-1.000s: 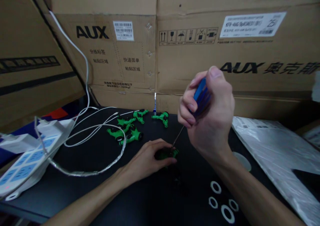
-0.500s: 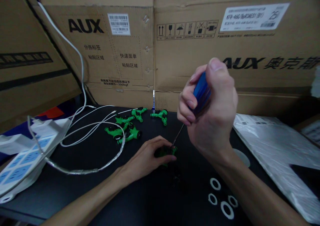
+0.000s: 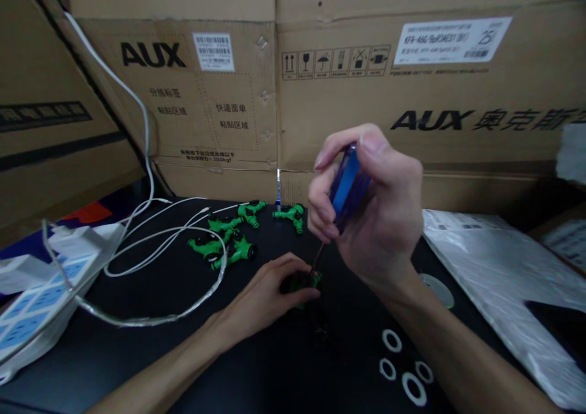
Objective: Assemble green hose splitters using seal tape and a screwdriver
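My right hand [image 3: 373, 200] is wrapped round the blue handle of a screwdriver [image 3: 347, 185], raised above the black table. Its thin shaft slants down to a green hose connector [image 3: 300, 284], where the tip meets the part near my fingers. With thumb and fingers my left hand [image 3: 279, 286] pinches that connector against the table, covering most of it. Small black pieces [image 3: 323, 334] lie just in front, too dark to make out. Several more green Y-shaped connectors [image 3: 233, 249] with black fittings lie behind my left hand, and one connector [image 3: 290, 217] sits apart near the box.
White rings [image 3: 414, 388] lie beside my right forearm, with a clear disc [image 3: 437, 290] partly behind it. A white power strip [image 3: 68, 279] and looping white cables [image 3: 151, 322] occupy the left. Plastic-wrapped packaging [image 3: 494, 292] is at right. Large cardboard boxes [image 3: 339, 127] wall off the back.
My right hand has turned on the screwdriver handle, its index finger now lifted and loosened, and the handle stands more upright. My left hand keeps its hold. The view has shifted slightly.
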Demonstrator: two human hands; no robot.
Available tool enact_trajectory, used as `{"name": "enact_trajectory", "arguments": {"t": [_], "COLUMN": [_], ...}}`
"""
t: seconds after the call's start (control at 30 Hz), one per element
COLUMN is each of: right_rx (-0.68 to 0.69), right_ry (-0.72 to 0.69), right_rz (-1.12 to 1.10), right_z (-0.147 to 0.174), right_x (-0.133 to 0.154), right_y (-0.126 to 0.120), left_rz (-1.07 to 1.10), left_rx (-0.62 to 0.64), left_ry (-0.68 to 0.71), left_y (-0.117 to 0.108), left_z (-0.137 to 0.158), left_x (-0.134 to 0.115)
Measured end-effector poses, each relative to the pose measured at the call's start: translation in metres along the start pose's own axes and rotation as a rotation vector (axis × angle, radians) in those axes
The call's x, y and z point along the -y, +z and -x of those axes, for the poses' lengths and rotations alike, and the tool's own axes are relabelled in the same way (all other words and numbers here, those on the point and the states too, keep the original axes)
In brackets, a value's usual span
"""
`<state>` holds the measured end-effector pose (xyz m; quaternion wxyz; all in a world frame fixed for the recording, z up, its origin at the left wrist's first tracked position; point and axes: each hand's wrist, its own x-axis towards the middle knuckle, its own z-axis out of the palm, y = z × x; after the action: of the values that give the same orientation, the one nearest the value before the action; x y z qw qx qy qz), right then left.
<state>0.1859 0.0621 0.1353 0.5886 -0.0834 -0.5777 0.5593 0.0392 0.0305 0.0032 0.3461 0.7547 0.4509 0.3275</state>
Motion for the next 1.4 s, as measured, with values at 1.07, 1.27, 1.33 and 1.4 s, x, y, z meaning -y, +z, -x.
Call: {"name": "enact_trajectory", "arguments": {"t": [1.07,1.27,1.33,1.4], "right_rx": [0.306,-0.077,-0.152,-0.086], "right_ry": [0.327,0.365,0.348,0.273], "right_rz": [-0.214,-0.209,-0.062,0.090], "right_z": [-0.013,0.002,0.004,-0.001], "right_x": [-0.002,-0.009,-0.009,-0.010], "right_y": [-0.015,-0.001,-0.003,-0.012], "left_rz": [-0.150,-0.076,-0.034,-0.042], "left_rx": [0.061,0.013,-0.018,-0.035], "left_ry": [-0.117,-0.201,-0.218,-0.239], "left_y": [0.018,0.028,0.031,0.033], "left_z": [-0.004,-0.012,-0.012,-0.011], "left_x": [0.038,0.053,0.052,0.049]}}
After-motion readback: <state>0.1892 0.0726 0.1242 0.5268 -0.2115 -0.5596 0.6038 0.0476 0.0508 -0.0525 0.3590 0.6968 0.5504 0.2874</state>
